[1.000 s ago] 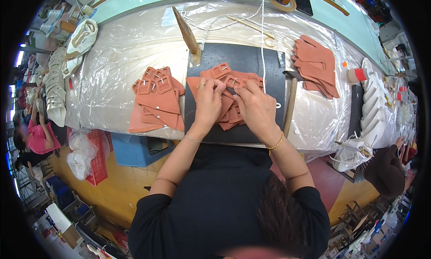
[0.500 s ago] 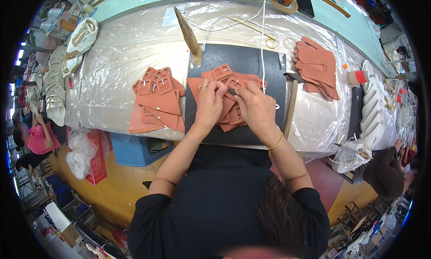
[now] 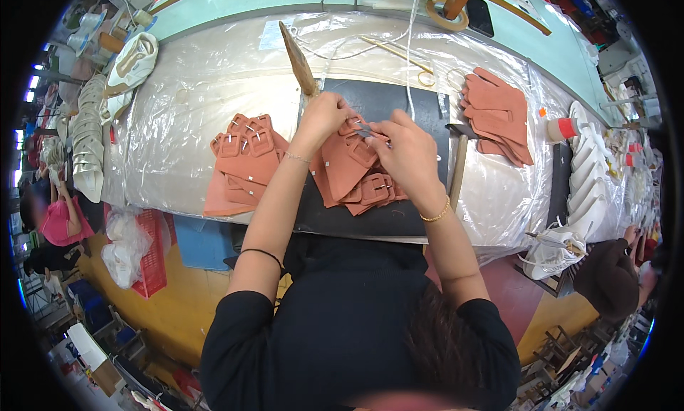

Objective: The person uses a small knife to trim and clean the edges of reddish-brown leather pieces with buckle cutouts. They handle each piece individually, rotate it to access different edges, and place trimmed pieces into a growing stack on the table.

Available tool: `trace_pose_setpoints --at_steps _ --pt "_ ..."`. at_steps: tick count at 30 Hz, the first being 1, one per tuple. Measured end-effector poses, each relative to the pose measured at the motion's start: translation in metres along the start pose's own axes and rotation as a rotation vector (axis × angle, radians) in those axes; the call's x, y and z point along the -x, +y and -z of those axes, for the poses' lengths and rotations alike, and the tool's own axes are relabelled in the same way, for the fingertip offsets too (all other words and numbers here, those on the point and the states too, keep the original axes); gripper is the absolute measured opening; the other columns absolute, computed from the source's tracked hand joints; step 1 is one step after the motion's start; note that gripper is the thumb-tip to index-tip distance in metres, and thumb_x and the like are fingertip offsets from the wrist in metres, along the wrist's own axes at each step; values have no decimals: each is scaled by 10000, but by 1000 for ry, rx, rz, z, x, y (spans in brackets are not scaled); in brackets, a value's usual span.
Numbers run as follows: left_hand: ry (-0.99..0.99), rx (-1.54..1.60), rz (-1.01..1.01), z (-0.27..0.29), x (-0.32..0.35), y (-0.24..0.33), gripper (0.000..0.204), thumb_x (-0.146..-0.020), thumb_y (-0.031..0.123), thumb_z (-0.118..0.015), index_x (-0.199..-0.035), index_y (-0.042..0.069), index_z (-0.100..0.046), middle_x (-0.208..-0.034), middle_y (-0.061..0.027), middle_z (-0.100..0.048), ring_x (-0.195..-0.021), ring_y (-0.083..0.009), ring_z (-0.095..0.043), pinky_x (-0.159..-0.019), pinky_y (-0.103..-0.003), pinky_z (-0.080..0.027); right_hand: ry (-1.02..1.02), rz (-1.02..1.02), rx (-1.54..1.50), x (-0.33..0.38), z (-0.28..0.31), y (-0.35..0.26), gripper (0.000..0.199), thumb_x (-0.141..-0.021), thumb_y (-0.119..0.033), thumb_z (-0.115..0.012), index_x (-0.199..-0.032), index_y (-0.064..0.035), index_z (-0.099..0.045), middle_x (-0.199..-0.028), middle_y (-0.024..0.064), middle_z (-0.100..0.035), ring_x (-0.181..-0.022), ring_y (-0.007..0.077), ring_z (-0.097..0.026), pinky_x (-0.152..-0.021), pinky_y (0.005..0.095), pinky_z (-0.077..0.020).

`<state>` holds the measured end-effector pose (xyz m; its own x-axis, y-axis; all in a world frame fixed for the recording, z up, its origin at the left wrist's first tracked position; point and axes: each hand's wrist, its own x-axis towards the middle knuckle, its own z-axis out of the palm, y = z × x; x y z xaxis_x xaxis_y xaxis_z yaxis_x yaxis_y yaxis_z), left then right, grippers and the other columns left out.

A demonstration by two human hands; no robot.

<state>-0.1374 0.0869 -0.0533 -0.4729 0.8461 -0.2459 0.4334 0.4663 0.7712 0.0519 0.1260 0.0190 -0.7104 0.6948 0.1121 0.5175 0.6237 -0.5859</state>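
My left hand (image 3: 324, 119) and my right hand (image 3: 402, 149) are close together over a dark cutting mat (image 3: 399, 101). Between them they hold a terracotta leather piece with a silver buckle (image 3: 354, 149), lifted off a small pile of the same buckled pieces (image 3: 370, 190) on the mat. The right fingertips pinch near the buckle; the left fingers grip the piece's upper edge. A stack of finished-looking buckled pieces (image 3: 242, 151) lies to the left on the plastic-covered bench (image 3: 178, 126).
Plain terracotta pieces (image 3: 499, 115) are stacked at the right. A wooden-handled tool (image 3: 298, 58) lies at the mat's top left, another handle (image 3: 457, 169) at its right. White shoe soles (image 3: 89, 137) line the left edge, more white soles (image 3: 588, 169) the right. Another person (image 3: 57, 219) sits at the left.
Both hands have lifted slightly and shifted upward on the mat, raising one buckled piece off the pile. The stacks on either side have not moved.
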Motion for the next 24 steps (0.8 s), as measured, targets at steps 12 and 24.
trace_pose_setpoints --at_steps 12,24 --pt "222 546 71 -19 22 -24 139 -885 121 -641 -864 -16 -633 -746 -58 -647 -644 -111 -576 -608 -256 -468 -43 63 165 -29 -33 -2 95 -790 -126 -670 -819 -40 -698 -886 116 -591 -707 350 -649 -627 449 -507" --pt "257 484 64 -23 20 -24 149 -906 148 -642 -895 0 -625 -789 -37 -646 -680 -90 -580 -599 -233 -471 -88 104 313 -40 -42 1 77 -771 -135 -689 -797 -64 -701 -871 104 -588 -727 339 -641 -649 448 -507"
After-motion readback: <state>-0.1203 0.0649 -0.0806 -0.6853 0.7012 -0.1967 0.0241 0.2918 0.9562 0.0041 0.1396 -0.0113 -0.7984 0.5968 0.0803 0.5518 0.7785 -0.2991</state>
